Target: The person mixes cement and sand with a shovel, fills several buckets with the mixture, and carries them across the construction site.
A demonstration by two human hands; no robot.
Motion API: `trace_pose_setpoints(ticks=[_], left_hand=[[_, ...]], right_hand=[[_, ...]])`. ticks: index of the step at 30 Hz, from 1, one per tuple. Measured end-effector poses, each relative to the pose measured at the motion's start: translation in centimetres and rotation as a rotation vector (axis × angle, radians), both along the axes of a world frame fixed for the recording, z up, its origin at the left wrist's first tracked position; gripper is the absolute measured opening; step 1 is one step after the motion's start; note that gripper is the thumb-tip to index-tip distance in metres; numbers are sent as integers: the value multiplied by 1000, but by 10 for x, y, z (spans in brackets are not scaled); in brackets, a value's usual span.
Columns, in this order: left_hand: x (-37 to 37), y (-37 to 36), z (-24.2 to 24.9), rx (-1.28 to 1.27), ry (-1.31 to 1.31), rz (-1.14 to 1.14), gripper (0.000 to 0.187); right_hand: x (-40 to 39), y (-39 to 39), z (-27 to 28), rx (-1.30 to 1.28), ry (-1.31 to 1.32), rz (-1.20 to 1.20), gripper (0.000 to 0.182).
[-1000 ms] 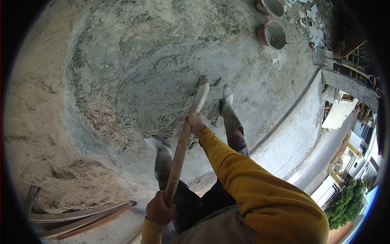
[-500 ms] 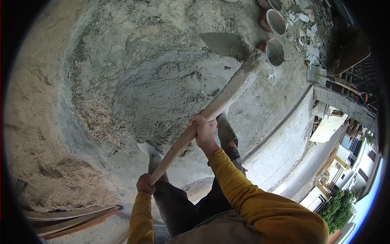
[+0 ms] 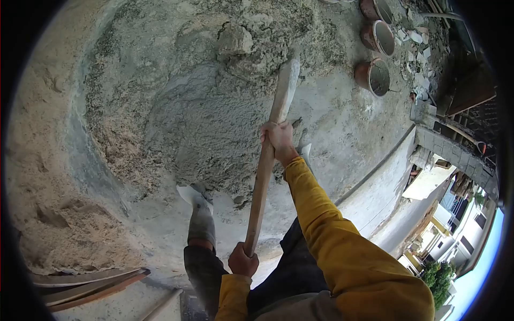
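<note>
A hoe with a long wooden handle (image 3: pixel 262 179) slants up from my body across a patch of wet grey mortar (image 3: pixel 214 134). Lower down, my left hand (image 3: pixel 243 260) is wrapped round the handle near its end. My right hand (image 3: pixel 278 136) grips the same handle farther up. The hoe's far end, smeared with grey, reaches a rough, lumpy heap of mix (image 3: pixel 251 53); its blade is hidden there. My boot (image 3: pixel 202 216) stands at the near edge of the mortar.
Several buckets (image 3: pixel 371 77) stand at the upper right, beside scattered rubble (image 3: pixel 420 69). Sandy material (image 3: pixel 48 160) lies along the left. Wooden boards (image 3: pixel 91 289) lie at the lower left. A low wall (image 3: pixel 369 206) runs along the right.
The hoe has swung to a steeper angle, its far end moving left and its blade going from view into the mix. My left hand moved right and down; my right hand moved up and slightly right.
</note>
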State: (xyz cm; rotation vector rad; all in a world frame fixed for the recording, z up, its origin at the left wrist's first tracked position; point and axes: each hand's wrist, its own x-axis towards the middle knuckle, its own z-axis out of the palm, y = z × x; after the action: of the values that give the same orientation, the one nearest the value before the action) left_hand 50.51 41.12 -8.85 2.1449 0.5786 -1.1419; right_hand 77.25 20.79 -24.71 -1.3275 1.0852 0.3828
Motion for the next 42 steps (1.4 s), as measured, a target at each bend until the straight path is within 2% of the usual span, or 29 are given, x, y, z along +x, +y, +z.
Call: trace_pose_setpoints(ticks=[3, 5, 6, 7, 10, 12, 13, 15, 17, 19, 21, 22, 23, 25, 26, 28, 29, 30, 32, 34, 36, 38, 39, 40, 41, 42], left_hand=[[-83, -11, 0, 33, 208, 34, 14], [-94, -19, 3, -66, 114, -135, 12], [-91, -23, 1, -29, 192, -25, 12], [-69, -29, -3, -67, 70, 44, 13], [-1, -48, -67, -236, -236, -12, 17], [80, -66, -100, -298, -325, -16, 17], [119, -66, -107, -299, -335, -106, 19], [163, -54, -81, -316, -235, -83, 21], [147, -35, -44, -238, -115, -82, 22], [120, -6, -17, -170, -8, -74, 23], [80, 3, 22, -106, 60, -62, 22], [40, 1, 35, -75, 41, -24, 21], [-4, -2, 39, -44, 12, 18, 20], [-62, 5, 42, -60, 65, 39, 20], [-69, 0, 41, -62, 49, 39, 20], [-81, -7, 46, -69, 18, -35, 19], [-66, -16, 36, -119, -45, 14, 18], [-41, -25, 19, -149, 2, 14, 17], [17, -45, -39, -303, -175, -80, 16], [98, -75, -92, -390, -299, -126, 17], [178, -88, -119, -432, -316, -226, 26], [224, -79, -94, -402, -239, -230, 30], [220, -65, -84, -386, -245, -223, 30], [207, -46, -68, -365, -204, -227, 30], [196, -29, -52, -349, -168, -233, 31], [188, -12, -37, -321, -112, -220, 31]], right_hand=[[-73, 14, 25, 21, 59, 51, 9], [-69, 5, 54, -22, 18, 46, 10], [-63, -2, 75, -75, -22, 39, 11], [-44, -14, 94, -92, -46, 19, 12], [32, -58, 132, -311, -211, -25, 10], [89, -94, 122, -465, -275, 6, 17], [119, -106, 108, -528, -309, -43, 18], [156, -112, 66, -562, -162, -26, 18], [136, -83, 18, -452, 10, 22, 19], [98, -54, -10, -208, 6, -32, 16], [52, -22, 10, -183, 34, 31, 14], [19, -11, 11, -143, 34, 12, 18], [-2, 3, 44, -136, 85, 29, 17], [-56, 14, 50, -40, 104, 62, 10], [-55, 15, 82, -47, 76, 88, 10], [-44, -7, 104, -70, 3, 45, 9], [-42, -18, 115, -85, -67, 8, 9], [-26, -35, 126, -167, -97, 5, 9], [24, -80, 133, -357, -194, -18, 13], [81, -128, 120, -494, -291, -34, 13], [140, -170, 90, -587, -274, -107, 18], [168, -173, 62, -658, -38, -25, 13], [166, -163, 34, -637, 17, 53, 13], [158, -148, 4, -619, 164, 5, 15], [144, -138, -25, -535, 174, 83, 17], [129, -105, 0, -411, 126, -23, 13]])
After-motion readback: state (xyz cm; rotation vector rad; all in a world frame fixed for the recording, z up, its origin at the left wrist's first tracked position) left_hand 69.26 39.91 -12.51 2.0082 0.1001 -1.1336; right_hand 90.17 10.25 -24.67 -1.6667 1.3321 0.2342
